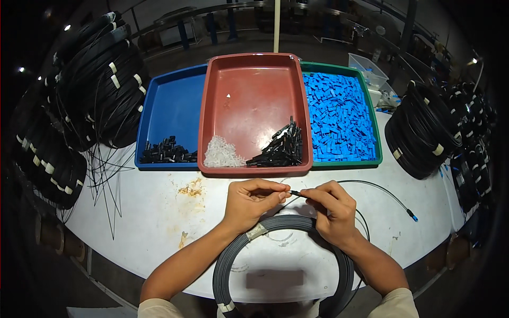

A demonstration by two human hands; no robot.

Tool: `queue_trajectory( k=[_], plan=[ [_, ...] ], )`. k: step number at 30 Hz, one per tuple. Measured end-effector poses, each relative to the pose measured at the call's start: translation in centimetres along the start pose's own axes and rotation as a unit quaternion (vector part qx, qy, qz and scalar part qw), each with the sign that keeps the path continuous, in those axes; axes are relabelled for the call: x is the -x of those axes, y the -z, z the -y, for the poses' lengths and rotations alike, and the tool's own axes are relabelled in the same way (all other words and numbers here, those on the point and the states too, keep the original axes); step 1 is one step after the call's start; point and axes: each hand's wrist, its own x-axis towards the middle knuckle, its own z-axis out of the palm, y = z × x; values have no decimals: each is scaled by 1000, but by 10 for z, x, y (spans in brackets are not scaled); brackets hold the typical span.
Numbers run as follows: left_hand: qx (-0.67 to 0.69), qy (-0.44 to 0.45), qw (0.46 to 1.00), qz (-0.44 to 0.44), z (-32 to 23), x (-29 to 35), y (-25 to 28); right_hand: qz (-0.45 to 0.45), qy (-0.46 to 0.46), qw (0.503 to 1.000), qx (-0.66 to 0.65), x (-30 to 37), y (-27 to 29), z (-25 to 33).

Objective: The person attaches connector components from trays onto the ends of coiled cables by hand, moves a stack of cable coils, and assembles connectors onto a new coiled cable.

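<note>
Above a coil of black cable (pixel 225 265), both my hands meet around a small black connector (pixel 295 193) on a cable end. My right hand (pixel 334 209) pinches the connector from the right. The fingertips of my left hand (pixel 252 201) close at its left tip, on something too small to make out. From beside my right hand a loose length of cable (pixel 376 189) arcs to the right, ending in a blue-tipped connector (pixel 413 215) on the white table (pixel 169 233). The coil is bound with pale tape (pixel 257 231).
Behind my hands, a red tray (pixel 254 95) holds clear small pieces (pixel 222 152) and black parts (pixel 283 146). A blue tray (pixel 172 114) with black pieces (pixel 167 151) and a green tray (pixel 378 151) of blue clips (pixel 339 116) flank it. Cable coils (pixel 101 79) rise left, others (pixel 424 132) right.
</note>
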Motion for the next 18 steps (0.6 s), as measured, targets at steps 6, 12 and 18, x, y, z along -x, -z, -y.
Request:
queue_trajectory(
  k=[6, 12, 18],
  plan=[
    [-17, 27, 999, -3, -7, 3, -2, -6, 9, 1000, 14, 0, 0, 2],
    [-63, 52, 997, 2, -12, 2, -3, -8, 0, 1000, 16, -1, -1, 4],
    [-101, 73, 992, 8, -15, 3, -4, -3, -21, 1000, 11, -2, -1, 4]
  ],
)
